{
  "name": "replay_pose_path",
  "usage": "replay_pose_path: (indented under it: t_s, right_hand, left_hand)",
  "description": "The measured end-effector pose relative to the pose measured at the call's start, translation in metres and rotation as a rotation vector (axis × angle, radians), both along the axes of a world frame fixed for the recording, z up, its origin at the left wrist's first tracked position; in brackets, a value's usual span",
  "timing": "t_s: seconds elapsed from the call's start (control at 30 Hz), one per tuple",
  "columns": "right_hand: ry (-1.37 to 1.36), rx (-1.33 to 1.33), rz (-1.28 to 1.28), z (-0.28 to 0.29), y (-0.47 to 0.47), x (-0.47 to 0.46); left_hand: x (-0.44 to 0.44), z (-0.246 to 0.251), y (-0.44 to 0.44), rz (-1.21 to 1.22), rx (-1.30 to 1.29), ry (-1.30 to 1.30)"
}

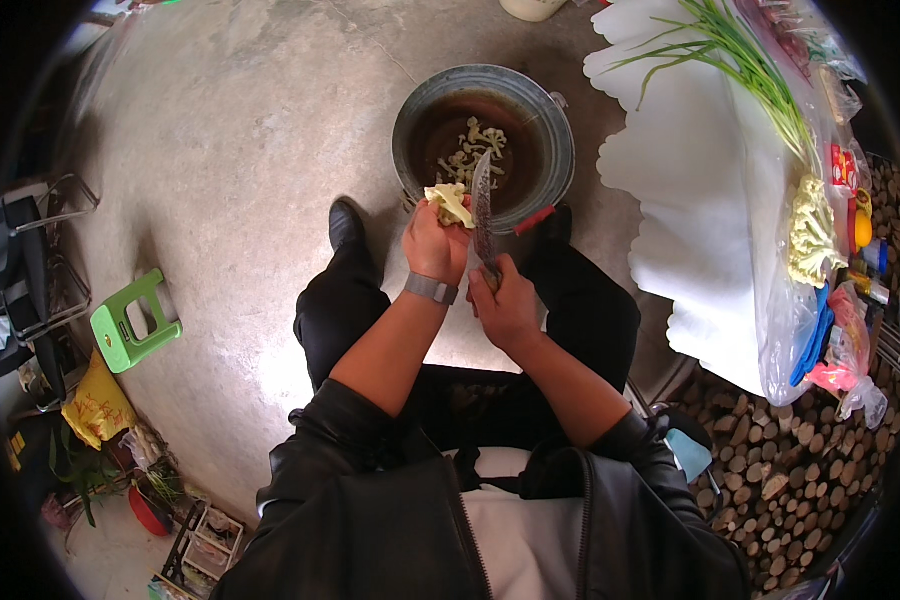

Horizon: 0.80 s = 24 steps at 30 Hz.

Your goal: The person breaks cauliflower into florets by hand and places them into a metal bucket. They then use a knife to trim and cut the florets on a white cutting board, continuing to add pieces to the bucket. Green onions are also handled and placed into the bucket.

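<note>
My left hand (435,244) holds a piece of cauliflower (448,204) at the near rim of a metal bucket (408,150). Gripped by its handle in my right hand (506,304) is a knife (482,206), its blade pointing away from me, close beside the held piece. Cut cauliflower florets (474,154) lie inside the bucket, which stands on the floor between my feet. A red object (534,220) crosses the bucket's near right rim.
To the right a table with a white scalloped cover (690,202) bears green stalks (750,67), a larger cauliflower piece (811,232) and plastic bags. Stacked firewood (787,480) lies below it. A green plastic stool (136,321) and black chairs (34,262) are at left.
</note>
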State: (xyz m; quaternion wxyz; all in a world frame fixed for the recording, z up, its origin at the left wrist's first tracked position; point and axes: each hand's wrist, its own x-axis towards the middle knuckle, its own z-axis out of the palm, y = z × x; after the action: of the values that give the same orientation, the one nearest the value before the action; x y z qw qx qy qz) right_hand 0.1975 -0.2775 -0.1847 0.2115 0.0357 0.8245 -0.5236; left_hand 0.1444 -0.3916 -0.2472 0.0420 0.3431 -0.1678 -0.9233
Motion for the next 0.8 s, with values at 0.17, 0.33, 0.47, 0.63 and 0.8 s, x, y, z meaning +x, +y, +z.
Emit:
replay_pose_path:
  t_s: [0.17,0.33,0.47,0.63,0.8]
  right_hand:
    - [0.001,0.021,-0.003,-0.005,-0.002,-0.002]
    - [0.013,0.039,-0.01,-0.008,-0.004,-0.005]
    - [-0.008,0.058,-0.007,-0.007,-0.005,-0.007]
    - [-0.036,0.046,-0.048,-0.012,-0.005,-0.007]
    - [0.084,0.056,-0.038,-0.03,-0.003,-0.005]
  left_hand:
    - [0.006,-0.017,0.005,-0.08,-0.102,0.056]
    - [0.006,-0.003,0.009,-0.138,-0.123,0.058]
    - [0.007,0.014,0.011,-0.187,-0.149,0.082]
    - [0.01,0.006,0.011,-0.228,-0.164,0.094]
    - [0.009,0.011,0.016,-0.239,-0.219,0.053]
